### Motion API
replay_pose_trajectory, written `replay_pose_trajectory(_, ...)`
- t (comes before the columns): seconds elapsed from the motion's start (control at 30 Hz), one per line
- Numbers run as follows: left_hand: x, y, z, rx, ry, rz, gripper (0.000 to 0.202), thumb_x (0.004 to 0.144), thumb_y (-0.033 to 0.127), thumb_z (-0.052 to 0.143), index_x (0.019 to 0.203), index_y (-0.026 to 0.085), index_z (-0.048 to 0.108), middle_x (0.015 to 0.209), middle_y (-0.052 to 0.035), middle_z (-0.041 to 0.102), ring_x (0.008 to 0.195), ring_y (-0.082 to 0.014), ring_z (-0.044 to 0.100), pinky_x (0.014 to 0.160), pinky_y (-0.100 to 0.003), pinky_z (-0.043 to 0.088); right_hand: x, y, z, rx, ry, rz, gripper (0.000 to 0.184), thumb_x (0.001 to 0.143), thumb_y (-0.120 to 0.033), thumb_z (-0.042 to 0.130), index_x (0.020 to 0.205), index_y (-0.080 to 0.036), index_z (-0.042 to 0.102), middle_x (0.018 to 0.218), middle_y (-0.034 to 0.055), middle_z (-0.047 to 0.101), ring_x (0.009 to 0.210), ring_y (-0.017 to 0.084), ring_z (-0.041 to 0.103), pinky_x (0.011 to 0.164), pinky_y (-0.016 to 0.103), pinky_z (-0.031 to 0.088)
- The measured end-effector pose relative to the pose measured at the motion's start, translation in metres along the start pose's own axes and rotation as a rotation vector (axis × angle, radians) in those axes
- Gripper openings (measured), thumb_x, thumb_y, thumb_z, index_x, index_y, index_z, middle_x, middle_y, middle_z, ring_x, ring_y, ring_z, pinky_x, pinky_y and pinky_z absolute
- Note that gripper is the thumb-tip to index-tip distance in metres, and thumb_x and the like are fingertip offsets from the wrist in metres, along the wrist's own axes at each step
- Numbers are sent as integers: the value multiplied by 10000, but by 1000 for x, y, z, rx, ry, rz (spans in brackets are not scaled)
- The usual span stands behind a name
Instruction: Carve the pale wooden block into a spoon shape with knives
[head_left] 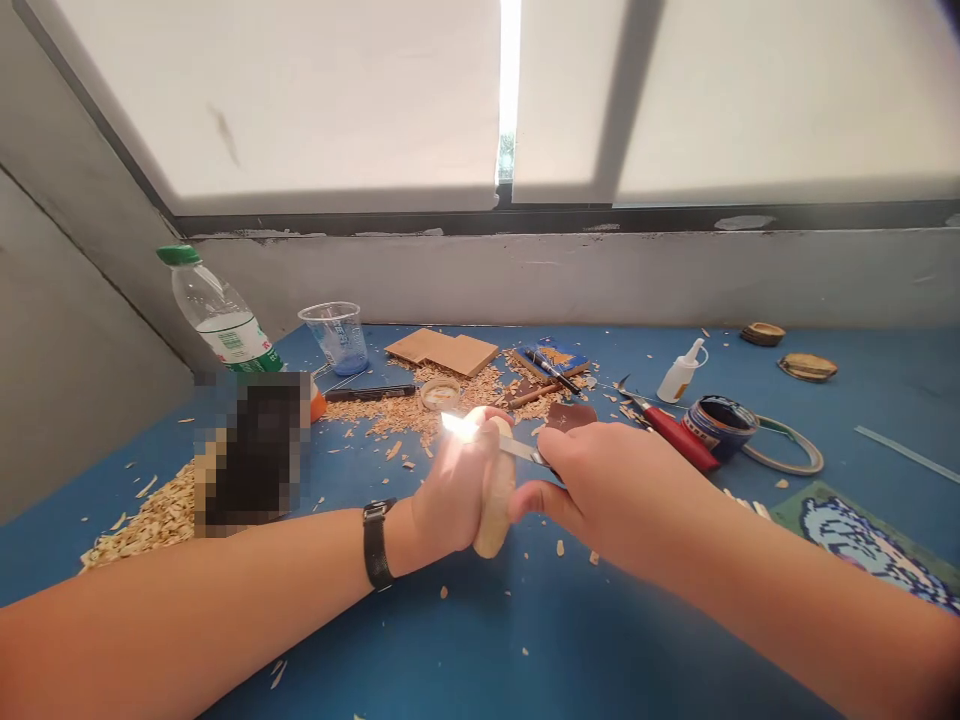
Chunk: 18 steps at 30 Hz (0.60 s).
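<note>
My left hand point(450, 490), with a black watch on the wrist, is closed round a pale rounded piece of wood point(496, 505) held upright over the blue table point(480, 640). My right hand point(607, 490) grips the handle of a small knife point(517, 447), whose blade lies across the top of the wood, pointing left. Bright sunlight glares on the top of the wood and my left fingers. Wood shavings point(420, 405) lie scattered just behind both hands.
At the back left stand a plastic water bottle point(221, 320) and a clear cup point(336, 335). Flat wood pieces point(442, 350), a glue bottle point(681, 372), a red-handled tool point(675, 432), a round tin point(721, 425) and a shavings pile point(161, 515) lie around.
</note>
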<state>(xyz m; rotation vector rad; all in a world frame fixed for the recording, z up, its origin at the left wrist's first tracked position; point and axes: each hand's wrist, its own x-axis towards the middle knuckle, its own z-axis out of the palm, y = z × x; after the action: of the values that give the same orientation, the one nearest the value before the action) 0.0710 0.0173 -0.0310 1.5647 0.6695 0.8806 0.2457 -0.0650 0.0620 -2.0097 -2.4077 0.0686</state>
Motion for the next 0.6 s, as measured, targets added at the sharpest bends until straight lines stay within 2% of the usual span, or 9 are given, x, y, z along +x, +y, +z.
replay_pose_trajectory(0.07, 0, 2, 6, -63, -16, -36, 512, 1014, 709, 416, 1132, 224, 527, 698, 36, 476, 563, -155, 476, 520, -308, 464, -5, 4, 2, 30, -11, -76, 378, 1034, -577, 557, 888, -233, 614, 702, 22, 650, 547, 191, 570, 474, 308, 251)
replay_pose_trajectory(0.17, -2, 1, 7, -98, -106, 1, 734, 866, 864, 523, 1194, 207, 545, 782, 18, 546, 580, -136, 480, 506, -272, 428, -14, 6, 6, 83, -1, -188, 229, 1034, -458, 583, 1023, -236, 640, 743, 22, 684, 623, 214, 633, 504, 306, 289)
replay_pose_trajectory(0.27, -4, -2, 3, -61, -151, 31, 778, 858, 881, 518, 1248, 208, 547, 769, 7, 582, 596, -155, 507, 517, -272, 420, -18, 6, 9, 116, 11, -223, 204, 1026, -396, 589, 1124, -225, 640, 778, 33, 709, 665, 227, 660, 518, 313, 306)
replay_pose_trajectory(0.33, -5, -5, 0, -39, -140, 45, 687, 903, 809, 538, 1262, 223, 555, 797, -8, 608, 636, -173, 539, 553, -288, 445, -18, 6, 12, 120, 11, -215, 188, 1024, -390, 584, 1096, -225, 641, 785, 39, 716, 650, 226, 656, 507, 319, 292)
replay_pose_trajectory(0.43, -6, -5, -1, -17, -121, 58, 593, 928, 734, 578, 1272, 249, 578, 795, -17, 626, 642, -187, 550, 580, -317, 464, -16, 5, 16, 114, 2, -175, 191, 1034, -405, 558, 942, -248, 617, 769, 33, 714, 619, 227, 649, 492, 323, 259)
replay_pose_trajectory(0.6, -7, 2, 2, -3, -146, 94, 696, 869, 843, 552, 1215, 244, 632, 685, -31, 614, 643, -241, 587, 583, -371, 484, -14, 6, 22, 133, 4, -149, 158, 1006, -321, 585, 857, -273, 611, 730, 2, 707, 642, 232, 670, 507, 320, 251)
